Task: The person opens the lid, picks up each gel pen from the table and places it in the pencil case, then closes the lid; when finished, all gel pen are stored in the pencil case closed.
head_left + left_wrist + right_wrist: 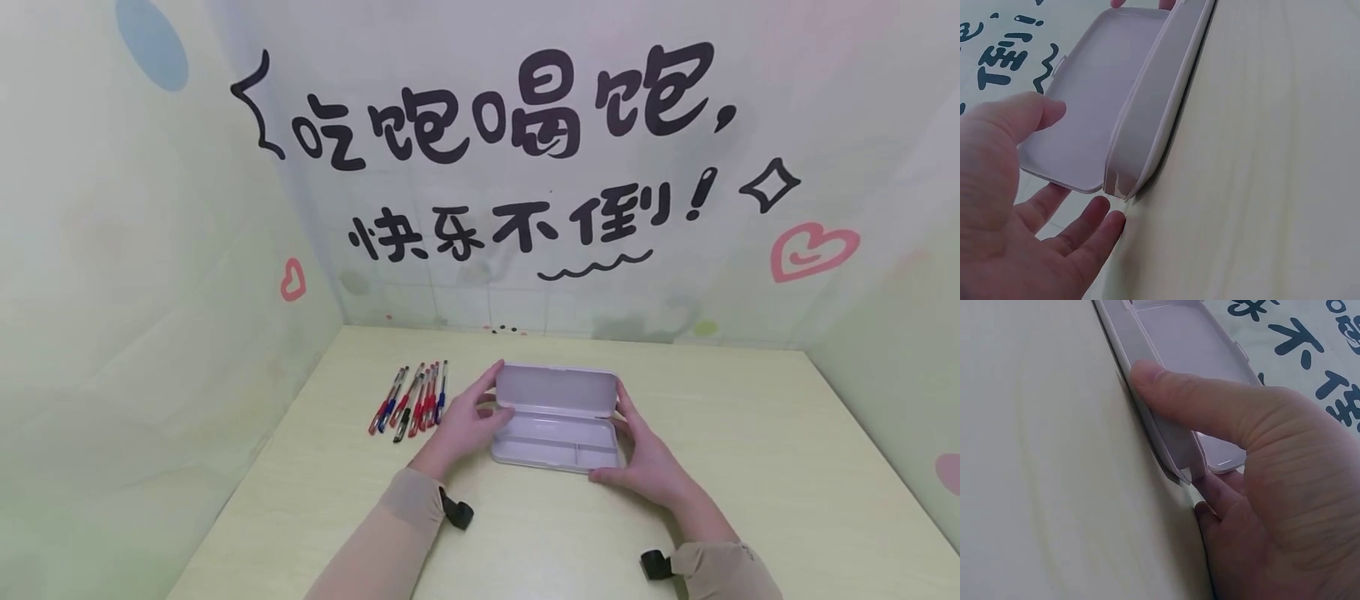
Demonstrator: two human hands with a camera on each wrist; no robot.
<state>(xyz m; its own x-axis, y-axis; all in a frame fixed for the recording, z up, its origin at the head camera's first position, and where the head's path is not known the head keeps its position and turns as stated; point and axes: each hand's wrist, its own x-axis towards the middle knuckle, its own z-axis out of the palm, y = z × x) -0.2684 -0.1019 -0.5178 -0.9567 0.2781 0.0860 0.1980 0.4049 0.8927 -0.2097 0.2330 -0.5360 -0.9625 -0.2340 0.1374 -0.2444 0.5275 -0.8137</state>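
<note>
two beige sleeves rise from the bottom edge of the head view, each with a dark strap at the wrist, and lead up to the hands at mid-frame. left of centre, a row of pens (411, 400) lies on the pale yellow table (750, 467), red, blue and black ones side by side, tips toward the lower left, just beside the left hand but not touching it. the left hand (465, 425) is at the left end of the pencil case (558, 417), fingers straight and spread rather than curled; its thumb reaches along the front of the raised lid and the other fingers go behind the case's end. in the left wrist view the thumb (1035, 115) hovers close to the lid's inner face while the fingertips (1100, 228) lie on the table below the case's corner; whether they press the case i cannot tell. the case is a pale lilac box, open, sitting in the middle of the table with its lid standing up toward the back wall and its shallow tray facing the camera. at the right end, the right hand (648, 458) clamps the case: in the right wrist view its thumb (1197, 403) lies over the tray's rim and the fingers tuck under the end corner.
</note>
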